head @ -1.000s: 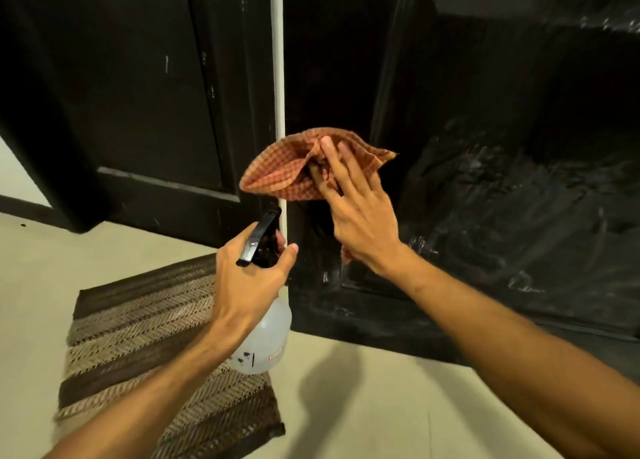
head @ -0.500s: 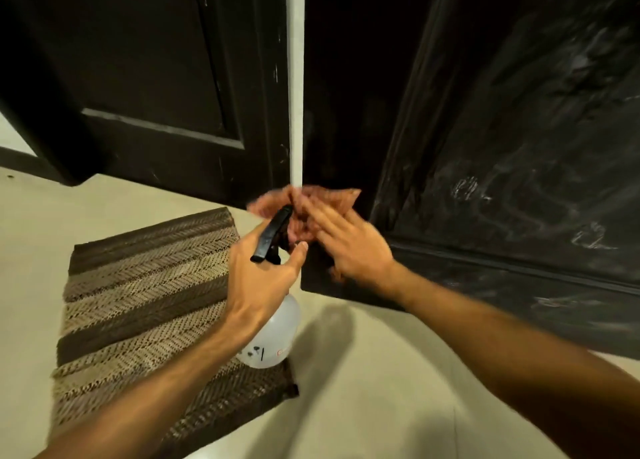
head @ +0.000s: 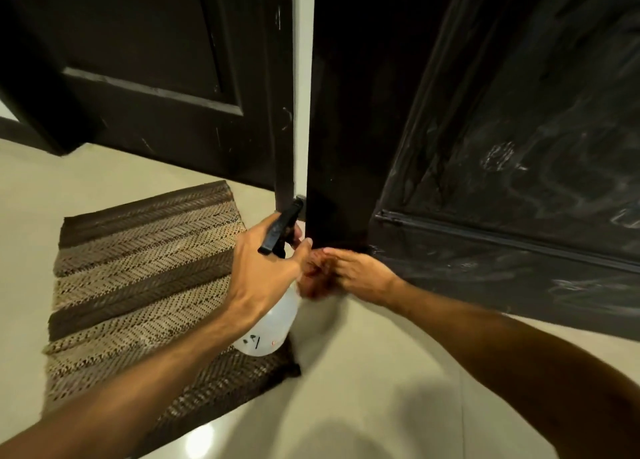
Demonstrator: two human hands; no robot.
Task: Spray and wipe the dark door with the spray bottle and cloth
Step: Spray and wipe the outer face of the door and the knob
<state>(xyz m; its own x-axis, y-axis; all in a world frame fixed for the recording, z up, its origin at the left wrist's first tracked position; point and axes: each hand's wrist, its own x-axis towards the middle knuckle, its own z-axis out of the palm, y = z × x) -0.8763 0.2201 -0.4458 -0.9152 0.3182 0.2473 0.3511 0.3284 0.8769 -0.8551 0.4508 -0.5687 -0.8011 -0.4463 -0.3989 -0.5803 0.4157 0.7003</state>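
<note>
A brown and tan striped mat [head: 138,268] is lying on the pale floor [head: 363,372] at the left, its far edge reaching toward a dark panelled door leaf [head: 156,60]. Over the mat's right edge, the left hand [head: 263,271] is gripping the neck of the spray bottle [head: 273,323], fingers curled round it below the black trigger head [head: 280,226]. The clear body is hanging tilted beneath the wrist, and the nozzle is pointing at the foot of a white frame strip [head: 303,77]. Just right of the bottle, the reddish cloth [head: 313,278] is sitting bunched and blurred at the bottom left corner of the dark door [head: 519,147]. The right hand [head: 360,273] is pressing on the cloth with fingers stretched fairly straight, nearly touching the left thumb. Further right, the door's panel is showing pale smeared streaks.
</note>
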